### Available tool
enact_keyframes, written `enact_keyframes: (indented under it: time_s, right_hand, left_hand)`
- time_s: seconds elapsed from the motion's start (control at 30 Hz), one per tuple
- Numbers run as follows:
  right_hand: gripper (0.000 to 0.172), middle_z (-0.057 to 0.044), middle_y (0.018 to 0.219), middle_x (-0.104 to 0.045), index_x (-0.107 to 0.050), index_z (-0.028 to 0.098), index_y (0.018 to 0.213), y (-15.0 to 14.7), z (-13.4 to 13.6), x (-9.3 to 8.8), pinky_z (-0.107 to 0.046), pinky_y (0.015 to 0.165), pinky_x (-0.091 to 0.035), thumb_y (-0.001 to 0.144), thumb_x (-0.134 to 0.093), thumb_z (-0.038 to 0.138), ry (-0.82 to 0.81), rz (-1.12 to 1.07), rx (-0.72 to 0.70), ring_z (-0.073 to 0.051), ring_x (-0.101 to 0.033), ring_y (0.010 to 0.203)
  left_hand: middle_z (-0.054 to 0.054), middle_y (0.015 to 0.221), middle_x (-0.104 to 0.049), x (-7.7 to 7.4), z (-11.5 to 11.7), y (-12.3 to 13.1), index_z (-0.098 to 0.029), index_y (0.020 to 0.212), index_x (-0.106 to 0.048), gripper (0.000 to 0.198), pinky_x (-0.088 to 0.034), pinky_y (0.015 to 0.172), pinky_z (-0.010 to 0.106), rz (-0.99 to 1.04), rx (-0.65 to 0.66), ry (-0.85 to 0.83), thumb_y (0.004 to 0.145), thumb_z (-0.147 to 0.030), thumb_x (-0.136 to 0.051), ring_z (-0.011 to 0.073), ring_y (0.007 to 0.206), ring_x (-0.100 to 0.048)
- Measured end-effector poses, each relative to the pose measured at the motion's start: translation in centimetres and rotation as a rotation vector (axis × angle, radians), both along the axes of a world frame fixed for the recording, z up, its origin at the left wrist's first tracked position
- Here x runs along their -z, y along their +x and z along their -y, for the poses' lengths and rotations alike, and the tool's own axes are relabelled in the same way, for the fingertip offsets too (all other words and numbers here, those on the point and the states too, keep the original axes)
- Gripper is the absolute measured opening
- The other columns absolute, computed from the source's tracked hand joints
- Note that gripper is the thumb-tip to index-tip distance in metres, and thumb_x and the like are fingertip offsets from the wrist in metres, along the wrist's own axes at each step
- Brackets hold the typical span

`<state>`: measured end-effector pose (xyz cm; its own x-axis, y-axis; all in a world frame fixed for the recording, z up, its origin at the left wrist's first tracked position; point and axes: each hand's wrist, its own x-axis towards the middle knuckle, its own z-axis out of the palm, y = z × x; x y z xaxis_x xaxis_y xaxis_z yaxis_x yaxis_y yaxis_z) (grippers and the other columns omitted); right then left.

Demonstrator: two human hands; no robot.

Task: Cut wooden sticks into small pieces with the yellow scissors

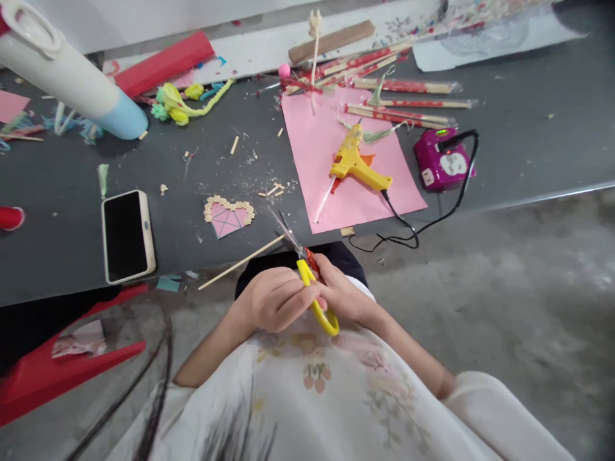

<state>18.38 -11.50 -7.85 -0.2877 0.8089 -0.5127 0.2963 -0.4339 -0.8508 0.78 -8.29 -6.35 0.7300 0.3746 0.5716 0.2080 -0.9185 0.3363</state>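
Observation:
My left hand (281, 298) is closed around the yellow handle of a pair of scissors (318, 299). From the other side, my right hand (341, 288) grips the scissors near a red part of the handle. The blades point up and left over the table's front edge, slightly apart. A thin wooden stick (243, 261) runs from the lower left up to the blades, its upper end at them. On the table just beyond lies a pink paper heart (225, 218), its upper edge lined with small cut stick pieces. Short stick pieces (275, 190) lie beside it.
A yellow glue gun (355, 163) rests on pink paper (302, 141), its cord running to a purple power box (439, 160). Left are a phone (125, 235) and a white-and-blue bottle (91, 77). Packaged chopsticks (408, 85) and yellow fuzzy stems (175, 105) lie behind.

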Motion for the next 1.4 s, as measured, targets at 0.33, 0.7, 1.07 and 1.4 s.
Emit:
enact_keyframes:
  time_s: [0.33, 0.7, 1.07, 1.4]
  right_hand:
    - [0.033, 0.001, 0.083, -0.052, -0.045, 0.019, 0.106, 0.2, 0.4, 1.1, -0.028, 0.066, -0.047, 0.082, -0.057, 0.039, 0.009, -0.068, 0.019, -0.015, -0.051, 0.076]
    - [0.052, -0.010, 0.118, -0.055, -0.037, 0.017, 0.129, 1.2, 1.4, 0.0, -0.034, 0.087, -0.049, 0.085, -0.059, 0.031, 0.221, -0.132, -0.045, -0.020, -0.057, 0.103]
    - [0.059, -0.013, 0.116, -0.060, -0.042, 0.019, 0.121, 2.1, 0.1, -2.3, -0.040, 0.089, -0.049, 0.072, -0.069, 0.034, 0.378, 0.141, -0.072, -0.025, -0.059, 0.102]
    - [0.066, -0.010, 0.121, -0.054, -0.039, 0.020, 0.125, 2.2, 0.1, -2.3, -0.037, 0.092, -0.048, 0.069, -0.072, 0.032, 0.341, -0.041, -0.095, -0.021, -0.057, 0.103]
  left_hand:
    - [-0.004, 0.065, -0.060, 0.8, -0.1, -1.1, -0.015, 0.119, -0.055, 0.036, -0.044, 0.057, 0.028, -0.041, -0.048, 0.008, 0.084, -0.018, -0.066, 0.0127, 0.058, -0.055]
    - [0.004, 0.089, -0.069, 0.8, -1.6, -2.6, -0.019, 0.100, -0.066, 0.016, -0.050, 0.078, 0.029, -0.117, -0.638, -0.065, 0.086, -0.027, -0.066, 0.0168, 0.084, -0.064]
    - [0.002, 0.083, -0.074, 0.2, -0.8, -2.0, -0.017, 0.092, -0.068, 0.011, -0.047, 0.070, 0.020, -0.060, -0.605, -0.047, 0.090, -0.017, -0.058, 0.0117, 0.074, -0.068]
    - [0.002, 0.081, -0.075, -0.9, -0.6, -1.9, -0.017, 0.091, -0.069, 0.009, -0.047, 0.068, 0.020, -0.045, -0.608, -0.017, 0.088, -0.016, -0.060, 0.0118, 0.072, -0.068]
